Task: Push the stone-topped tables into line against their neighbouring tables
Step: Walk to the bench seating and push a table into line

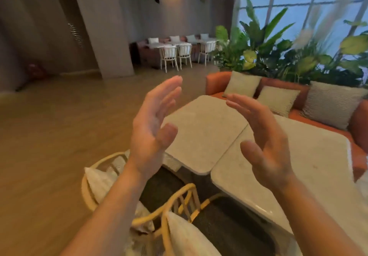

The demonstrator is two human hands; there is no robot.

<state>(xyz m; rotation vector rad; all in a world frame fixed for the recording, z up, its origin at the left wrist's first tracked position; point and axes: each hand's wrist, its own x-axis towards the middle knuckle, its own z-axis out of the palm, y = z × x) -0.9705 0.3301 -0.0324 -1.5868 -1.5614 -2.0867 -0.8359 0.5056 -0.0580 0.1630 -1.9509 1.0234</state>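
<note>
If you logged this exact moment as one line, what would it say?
left hand: open, raised, empty | right hand: open, raised, empty | two stone tables: side by side, untouched

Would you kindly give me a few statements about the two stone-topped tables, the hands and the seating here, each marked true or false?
1. Both hands, left hand and right hand, are open and hold nothing. True.
2. The left table and the right table stand side by side. True.
3. The near edges of the two tables are flush. False: the right table's near corner sits closer to the camera.
4. The sofa behind the tables is blue. False: it is orange, with pale cushions.
5. A rattan chair stands on the near side of the tables. True.
</note>
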